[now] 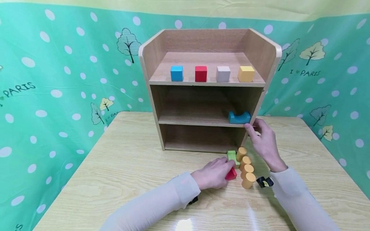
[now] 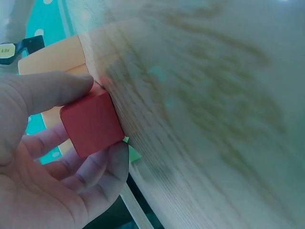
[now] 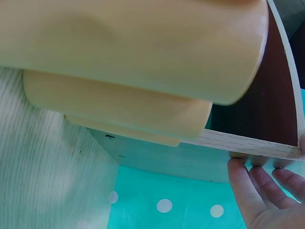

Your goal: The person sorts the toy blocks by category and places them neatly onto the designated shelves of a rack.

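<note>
My left hand (image 1: 213,173) is low over the table and pinches a red block (image 1: 231,174) between thumb and fingers; in the left wrist view the red block (image 2: 93,121) shows a flat, rounded-edge face. Just beyond it lies a light green block with a curved hollow (image 1: 232,158). My right hand (image 1: 264,141) is at the right side of the wooden shelf unit (image 1: 202,122), thumb by its front edge. In the right wrist view, fingertips (image 3: 259,171) touch the outer side panel. Close to that thumb, a blue block with a curved hollow (image 1: 239,118) sits on the middle shelf.
Several orange-yellow cylinders (image 1: 248,180) stand in a row between my hands, before the unit's right front corner. On the top shelf sit a blue cube (image 1: 177,73), a red cube (image 1: 200,74), a whitish cube (image 1: 223,74) and a yellow cube (image 1: 246,74). A patterned teal cloth (image 1: 72,64) hangs behind.
</note>
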Action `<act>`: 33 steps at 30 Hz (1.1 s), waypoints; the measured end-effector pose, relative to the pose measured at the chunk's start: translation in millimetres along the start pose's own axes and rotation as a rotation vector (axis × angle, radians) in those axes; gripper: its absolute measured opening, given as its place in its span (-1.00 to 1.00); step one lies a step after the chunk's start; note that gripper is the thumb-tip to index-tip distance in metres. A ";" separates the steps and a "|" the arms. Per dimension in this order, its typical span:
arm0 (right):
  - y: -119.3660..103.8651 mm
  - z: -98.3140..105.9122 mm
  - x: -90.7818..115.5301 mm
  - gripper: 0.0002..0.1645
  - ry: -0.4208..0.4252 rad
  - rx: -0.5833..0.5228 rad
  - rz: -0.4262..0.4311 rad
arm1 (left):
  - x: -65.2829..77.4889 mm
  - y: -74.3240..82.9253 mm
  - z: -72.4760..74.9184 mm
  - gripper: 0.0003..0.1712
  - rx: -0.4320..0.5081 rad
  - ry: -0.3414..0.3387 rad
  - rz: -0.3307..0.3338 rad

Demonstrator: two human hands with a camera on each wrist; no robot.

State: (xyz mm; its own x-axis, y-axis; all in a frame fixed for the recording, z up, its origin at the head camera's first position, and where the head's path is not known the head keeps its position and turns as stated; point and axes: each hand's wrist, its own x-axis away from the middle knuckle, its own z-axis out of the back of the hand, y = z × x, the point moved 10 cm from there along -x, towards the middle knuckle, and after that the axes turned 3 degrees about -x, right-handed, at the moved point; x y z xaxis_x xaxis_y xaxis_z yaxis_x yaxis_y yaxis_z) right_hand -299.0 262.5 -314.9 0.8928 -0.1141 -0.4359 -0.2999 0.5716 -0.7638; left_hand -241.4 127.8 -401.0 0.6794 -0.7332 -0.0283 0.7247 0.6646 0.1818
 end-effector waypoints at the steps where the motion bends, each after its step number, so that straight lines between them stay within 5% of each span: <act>1: -0.2 0.1 -0.1 -0.37 0.001 -0.001 0.003 | -0.3 0.2 0.0 -0.50 -0.007 0.003 -0.003; 23: 1.2 -0.5 -0.8 -0.37 0.002 -0.004 0.002 | -1.3 1.3 0.3 -0.52 -0.018 0.005 -0.045; 33: 1.4 -1.0 -0.2 -0.36 -0.006 0.002 -0.008 | 2.1 -1.8 14.7 -0.51 0.019 0.020 -0.085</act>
State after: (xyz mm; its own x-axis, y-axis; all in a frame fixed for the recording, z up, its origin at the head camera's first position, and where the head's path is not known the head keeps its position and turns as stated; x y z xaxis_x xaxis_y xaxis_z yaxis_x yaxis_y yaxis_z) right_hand -300.0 262.5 -316.4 0.8973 -0.1137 -0.4264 -0.2917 0.5722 -0.7665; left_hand -243.0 123.0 -387.0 0.6175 -0.7839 -0.0640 0.7779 0.5968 0.1967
